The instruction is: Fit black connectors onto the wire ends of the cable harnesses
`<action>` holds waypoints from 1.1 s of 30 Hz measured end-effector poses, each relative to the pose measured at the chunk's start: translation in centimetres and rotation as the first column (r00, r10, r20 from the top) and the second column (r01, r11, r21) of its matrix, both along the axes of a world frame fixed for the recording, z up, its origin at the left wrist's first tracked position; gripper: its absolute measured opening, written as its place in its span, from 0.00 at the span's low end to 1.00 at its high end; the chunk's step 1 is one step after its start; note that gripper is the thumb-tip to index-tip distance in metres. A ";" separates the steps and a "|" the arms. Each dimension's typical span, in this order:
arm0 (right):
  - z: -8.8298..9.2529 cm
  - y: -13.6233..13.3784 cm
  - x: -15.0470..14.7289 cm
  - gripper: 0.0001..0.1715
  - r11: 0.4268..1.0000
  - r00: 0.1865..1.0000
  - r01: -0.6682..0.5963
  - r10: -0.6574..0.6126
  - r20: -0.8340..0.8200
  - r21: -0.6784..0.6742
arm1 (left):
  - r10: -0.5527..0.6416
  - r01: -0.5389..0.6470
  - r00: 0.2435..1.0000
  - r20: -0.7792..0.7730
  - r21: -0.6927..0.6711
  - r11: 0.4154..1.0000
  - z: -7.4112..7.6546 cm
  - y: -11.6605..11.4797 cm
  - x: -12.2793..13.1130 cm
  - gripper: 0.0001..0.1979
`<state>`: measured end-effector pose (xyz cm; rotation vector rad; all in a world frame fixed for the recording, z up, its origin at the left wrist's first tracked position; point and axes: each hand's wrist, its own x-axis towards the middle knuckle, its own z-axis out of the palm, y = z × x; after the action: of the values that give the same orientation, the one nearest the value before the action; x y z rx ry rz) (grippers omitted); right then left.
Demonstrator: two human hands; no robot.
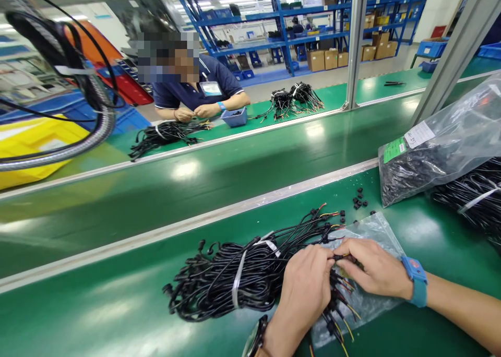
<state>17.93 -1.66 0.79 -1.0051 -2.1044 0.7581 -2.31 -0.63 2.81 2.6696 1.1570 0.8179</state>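
A bundle of black cables (223,273), tied with white bands, lies on the green bench before me. Its stripped ends, with red and yellow wires, fan out to the right. My left hand (307,278) is closed on one cable near its end. Against it, my right hand (371,267) pinches the same cable's tip, where a small black part (337,257) shows between the fingers. Under the hands and wire ends is a clear plastic bag (376,299). Several small black pieces (358,203) are scattered just beyond it.
A large clear bag of black parts (415,174) leans at the right, beside another tied cable bundle (469,195). Across the conveyor (250,158) a co-worker (195,85) handles cables near a blue bin (235,117). Metal posts (355,49) and a hanging hose (104,117) frame the view.
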 end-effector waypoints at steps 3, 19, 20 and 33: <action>-0.1 0.2 0.2 0.07 0.999 0.999 0.003 -0.004 0.033 0.050 | 0.016 -0.013 0.994 -0.105 0.023 1.000 0.9 0.3 -0.2 0.09; -0.2 0.0 -0.3 0.12 0.972 0.978 0.000 -0.049 0.205 0.235 | 0.002 -0.003 1.000 0.005 0.072 0.997 -0.1 0.1 -0.5 0.12; -0.2 0.0 -0.3 0.12 0.971 0.978 -0.003 -0.048 0.205 0.238 | 0.004 -0.005 1.000 0.013 0.072 0.997 -0.2 0.0 -0.4 0.12; 0.0 0.5 -0.9 0.15 0.975 0.973 -0.016 -0.036 0.229 0.221 | 0.015 -0.019 0.999 0.029 0.124 0.992 -0.6 -0.1 0.1 0.13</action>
<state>17.00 -1.20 0.75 -1.0191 -2.3204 0.4026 -2.22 -0.73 2.20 2.7407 1.1605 0.9570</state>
